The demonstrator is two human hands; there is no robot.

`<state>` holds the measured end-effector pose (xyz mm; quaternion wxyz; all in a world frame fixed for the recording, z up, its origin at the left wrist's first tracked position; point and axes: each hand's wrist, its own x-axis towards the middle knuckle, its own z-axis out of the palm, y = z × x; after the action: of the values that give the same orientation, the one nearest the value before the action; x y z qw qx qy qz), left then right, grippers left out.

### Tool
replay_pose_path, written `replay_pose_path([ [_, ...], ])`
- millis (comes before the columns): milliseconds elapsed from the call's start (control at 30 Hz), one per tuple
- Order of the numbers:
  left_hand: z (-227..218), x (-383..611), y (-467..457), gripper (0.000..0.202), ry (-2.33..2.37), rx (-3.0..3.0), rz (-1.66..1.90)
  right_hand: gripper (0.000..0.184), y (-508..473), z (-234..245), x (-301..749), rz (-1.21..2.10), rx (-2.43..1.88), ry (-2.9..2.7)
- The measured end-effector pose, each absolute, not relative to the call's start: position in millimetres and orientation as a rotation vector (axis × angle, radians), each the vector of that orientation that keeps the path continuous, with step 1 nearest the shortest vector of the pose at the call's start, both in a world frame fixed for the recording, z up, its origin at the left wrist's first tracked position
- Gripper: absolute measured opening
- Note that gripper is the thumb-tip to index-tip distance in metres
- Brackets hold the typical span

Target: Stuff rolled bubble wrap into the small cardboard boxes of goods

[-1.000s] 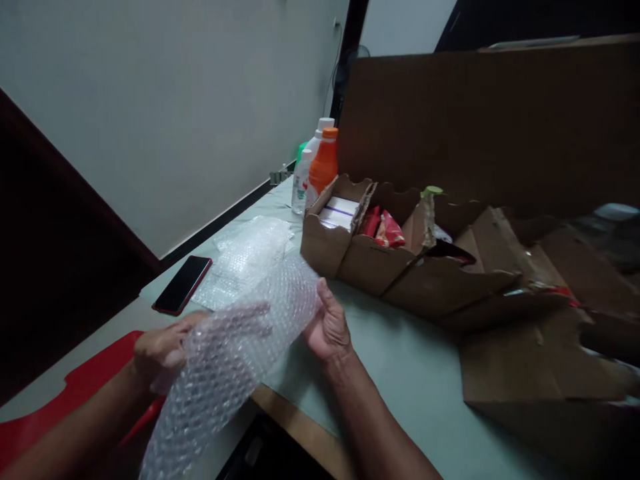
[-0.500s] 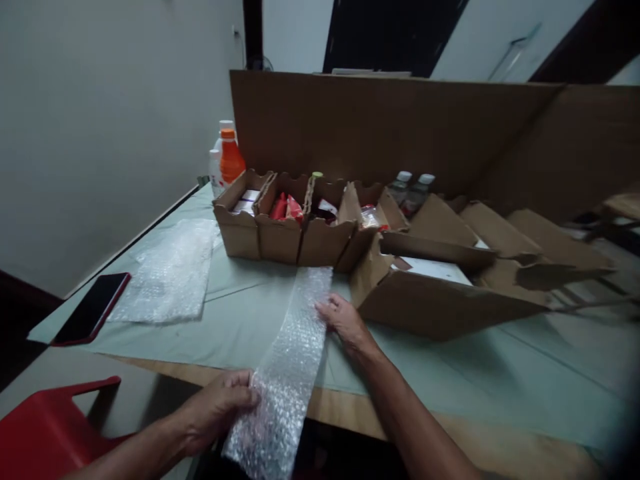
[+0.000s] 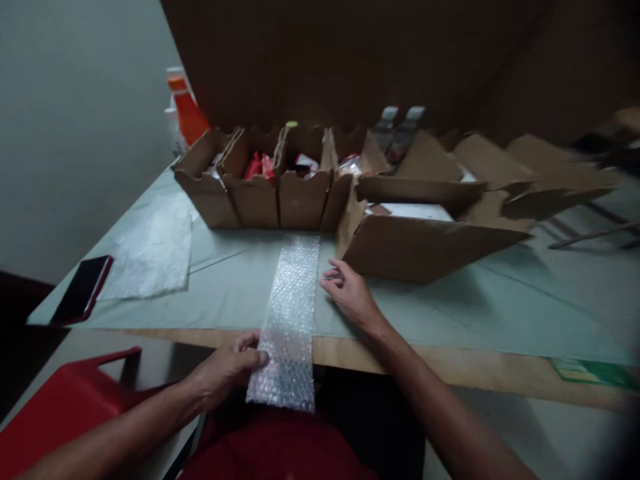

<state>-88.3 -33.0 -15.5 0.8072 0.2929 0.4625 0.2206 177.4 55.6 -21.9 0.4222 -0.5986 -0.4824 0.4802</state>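
Note:
A long strip of clear bubble wrap (image 3: 291,310) lies flat across the table edge, its near end hanging over the front. My left hand (image 3: 231,366) pinches that near end at its left side. My right hand (image 3: 349,293) rests on the table just right of the strip, fingers loosely curled and touching its right edge. Behind the strip stands a row of open cardboard boxes (image 3: 255,180) holding red packets and other small goods.
A larger cardboard box (image 3: 425,247) lies on its side to the right of my right hand. Loose bubble wrap sheets (image 3: 150,247) and a dark phone (image 3: 83,288) lie at the left. An orange bottle (image 3: 189,110) stands far left. A red chair (image 3: 65,407) is below left.
The bubble wrap went from bunched up in both hands to laid out flat as a narrow strip on the table. My view swung right and down; my right hand stayed beside the strip.

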Motion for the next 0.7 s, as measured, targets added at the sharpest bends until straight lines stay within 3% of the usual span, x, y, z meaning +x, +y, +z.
replay_pose_path([
  [100,-16,-87,-37,0.058,1.007,0.508,0.532,0.055,6,-19,201,0.879,-1.359,-1.933],
  [267,-18,-83,-36,0.051,0.948,0.469,0.517,0.081,-63,-23,182,0.416,-1.068,-2.509],
  [333,-17,-87,-34,0.053,0.978,0.512,0.513,0.072,-62,-29,161,0.442,-1.018,-2.394],
  [500,-6,-108,-31,0.058,1.356,0.997,0.709,0.022,-30,-38,138,0.902,-1.33,-1.841],
  [700,-5,-87,1,0.07,1.409,1.412,0.796,0.014,-16,-32,136,1.129,-1.509,-1.603],
])
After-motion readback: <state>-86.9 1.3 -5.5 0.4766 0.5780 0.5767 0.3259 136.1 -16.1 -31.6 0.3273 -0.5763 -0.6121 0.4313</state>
